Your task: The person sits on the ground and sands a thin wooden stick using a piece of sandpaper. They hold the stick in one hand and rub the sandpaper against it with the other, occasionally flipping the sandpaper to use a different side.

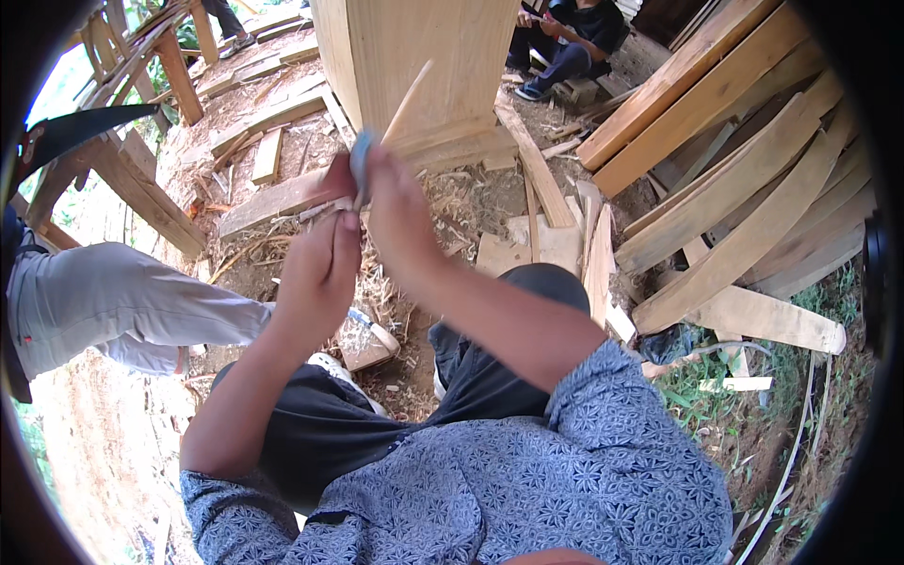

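Both my hands are raised in front of me, close together over the shavings. My left hand point(325, 259) is closed, its thumb and fingers pinched at a short pale stick point(320, 209). Just above and to the right, my right hand point(400, 202) is closed around something, blurred by motion. A blue-grey piece point(362, 162) shows at its fingers, with a reddish-brown flat piece point(336, 181) beside it; their kind cannot be made out. From the right hand's top a thin, curved light wooden strip point(411, 97) points up and away. Whether it joins the pale stick is hidden.
A large wooden block point(428, 71) stands ahead. Planks point(734, 198) lean at the right. A light-handled tool point(377, 330) lies between my feet. At the left are another person's grey-trousered leg point(122, 297) and a dark blade point(94, 127). Another person point(574, 38) sits at the back.
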A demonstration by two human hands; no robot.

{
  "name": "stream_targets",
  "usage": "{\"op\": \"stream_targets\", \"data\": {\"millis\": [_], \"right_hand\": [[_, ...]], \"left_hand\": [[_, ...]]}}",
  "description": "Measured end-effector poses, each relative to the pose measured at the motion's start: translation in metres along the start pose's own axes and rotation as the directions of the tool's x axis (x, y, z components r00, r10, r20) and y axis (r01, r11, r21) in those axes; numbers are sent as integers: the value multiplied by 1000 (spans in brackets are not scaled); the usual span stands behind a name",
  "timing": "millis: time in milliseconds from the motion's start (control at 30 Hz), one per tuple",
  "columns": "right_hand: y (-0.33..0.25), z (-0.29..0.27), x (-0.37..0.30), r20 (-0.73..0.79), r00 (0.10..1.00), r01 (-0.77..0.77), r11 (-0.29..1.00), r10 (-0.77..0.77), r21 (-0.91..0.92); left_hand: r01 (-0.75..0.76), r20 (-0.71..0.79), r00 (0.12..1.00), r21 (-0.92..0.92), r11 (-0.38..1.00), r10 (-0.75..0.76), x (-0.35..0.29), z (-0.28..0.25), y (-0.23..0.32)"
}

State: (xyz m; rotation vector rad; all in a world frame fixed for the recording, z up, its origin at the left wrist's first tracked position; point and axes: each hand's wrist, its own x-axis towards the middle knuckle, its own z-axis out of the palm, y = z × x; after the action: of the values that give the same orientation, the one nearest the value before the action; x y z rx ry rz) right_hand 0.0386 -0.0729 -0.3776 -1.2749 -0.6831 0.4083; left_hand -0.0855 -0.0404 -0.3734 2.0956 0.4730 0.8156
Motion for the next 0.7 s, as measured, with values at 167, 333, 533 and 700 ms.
{"op": "stream_targets", "data": {"millis": [167,333,533,700], "right_hand": [[-2,-1,5,-33,999,-25,999,26,33],[-1,-12,42,84,984,-170,958,154,230],[12,1,-5,-61,998,0,1000,2,23],[-3,-12,16,-95,987,-110,973,131,202]], "left_hand": [[15,52,998,77,997,-19,-7,2,-7],[-16,26,1000,80,997,14,-3,-3,3],[-80,10,997,133,988,80,0,1,-5],[-54,44,998,181,982,47,-6,3,6]]}}
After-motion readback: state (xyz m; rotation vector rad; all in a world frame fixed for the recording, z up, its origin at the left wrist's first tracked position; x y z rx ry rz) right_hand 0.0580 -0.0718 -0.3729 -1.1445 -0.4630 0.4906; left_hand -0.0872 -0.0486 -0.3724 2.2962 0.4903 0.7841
